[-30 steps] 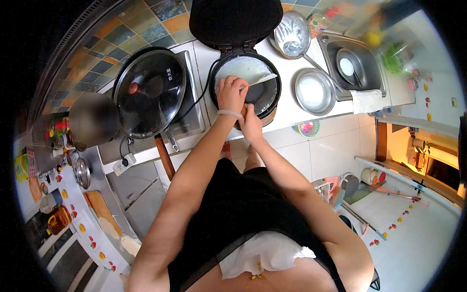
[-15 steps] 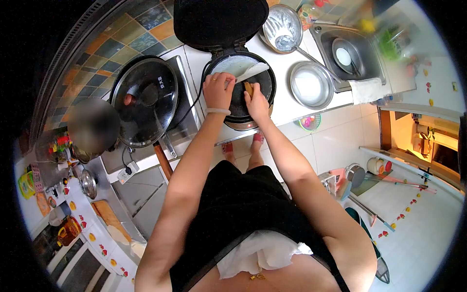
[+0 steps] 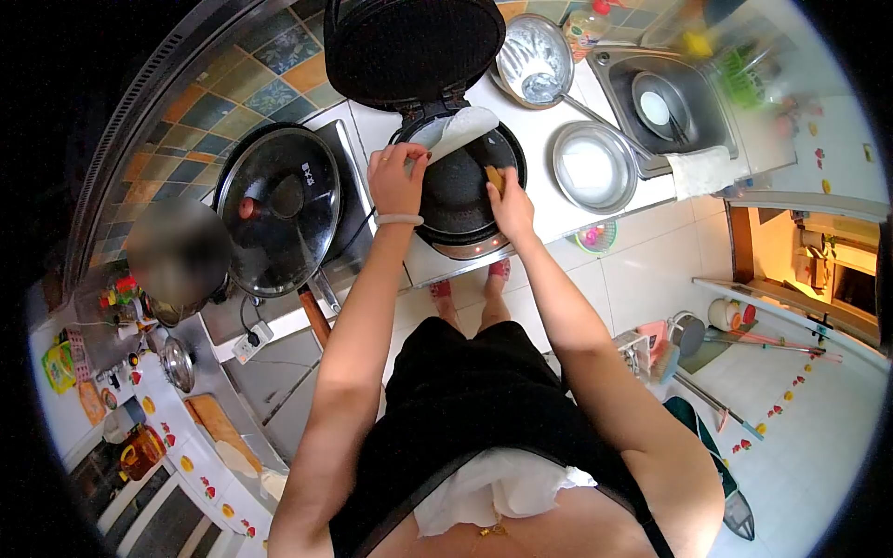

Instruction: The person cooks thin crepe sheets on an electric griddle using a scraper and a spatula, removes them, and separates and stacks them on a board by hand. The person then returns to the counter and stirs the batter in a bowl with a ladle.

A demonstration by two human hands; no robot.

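My left hand (image 3: 398,177) pinches the near left edge of a thin white sheet of batter or dough (image 3: 461,133), which is folded up off the round black griddle (image 3: 456,191). Bare dark surface shows on the griddle's near part. My right hand (image 3: 512,206) is closed around a small wooden tool (image 3: 496,179) over the griddle's right side; the tool's far end is hard to make out. The griddle's black lid (image 3: 414,51) stands open behind it.
Left of the griddle is a large pan with a glass lid (image 3: 279,209). To the right are a metal bowl (image 3: 595,167), a pan with a ladle (image 3: 532,60) and a sink (image 3: 670,102). A power strip (image 3: 252,342) lies at the front left.
The white sheet has been peeled further back, baring more of the griddle. My left hand has moved left, and my right hand has moved right with the wooden tool.
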